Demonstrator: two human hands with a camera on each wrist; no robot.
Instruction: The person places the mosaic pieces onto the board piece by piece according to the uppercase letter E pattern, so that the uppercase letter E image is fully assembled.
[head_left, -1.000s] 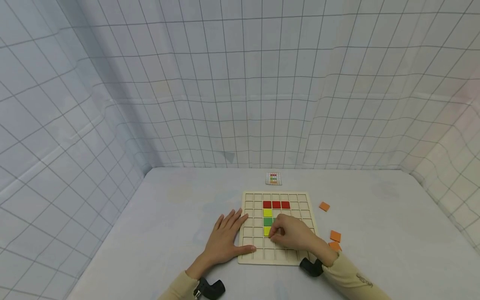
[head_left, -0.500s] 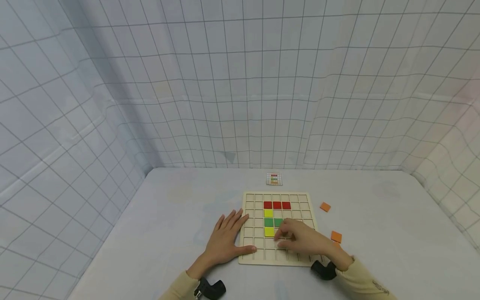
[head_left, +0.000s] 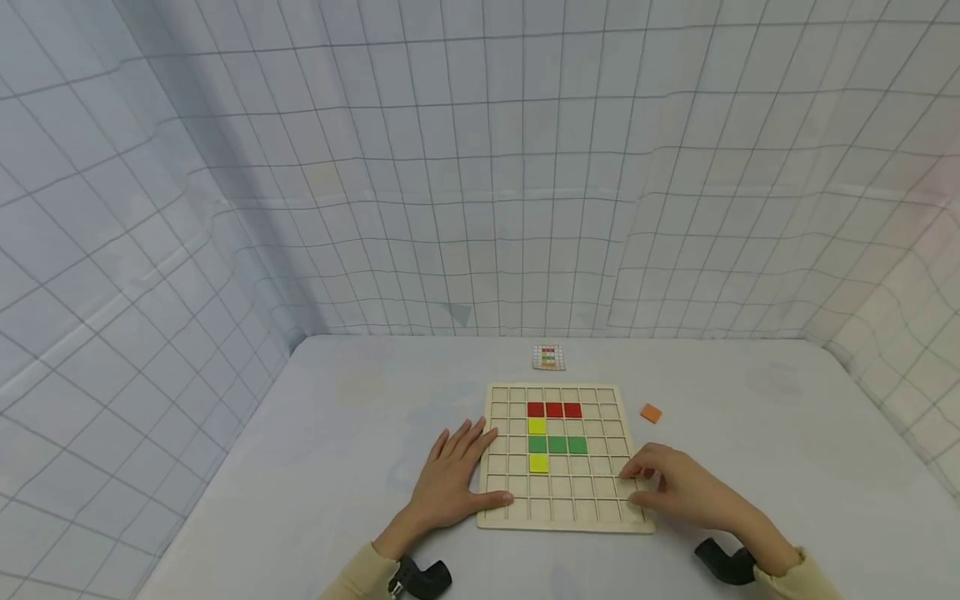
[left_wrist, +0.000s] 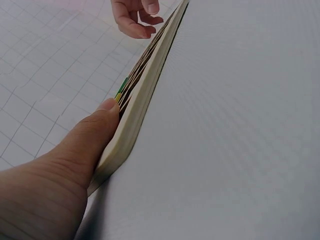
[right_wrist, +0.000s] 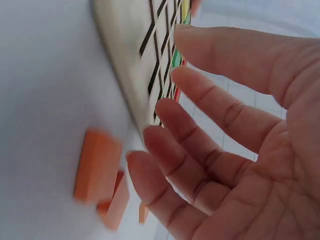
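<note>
A pale wooden grid board lies on the table. Set in its cells are a row of three red tiles, a row of three green tiles, a yellow tile between these rows and another yellow tile below. My left hand rests spread at the board's left edge, its thumb over the rim. My right hand hovers at the board's right edge, fingers relaxed and apart, holding nothing. Orange tiles lie just beyond its fingertips in the right wrist view; it hides some from the head view.
One orange tile lies right of the board's upper part. Behind the board is a small card printed with a coloured grid pattern. White grid-lined cloth hangs around the table's back and sides.
My right hand has moved right, from the middle of the board to its right edge, fingers now apart. The second and third green tiles now show beside the first. My left hand stays put.
</note>
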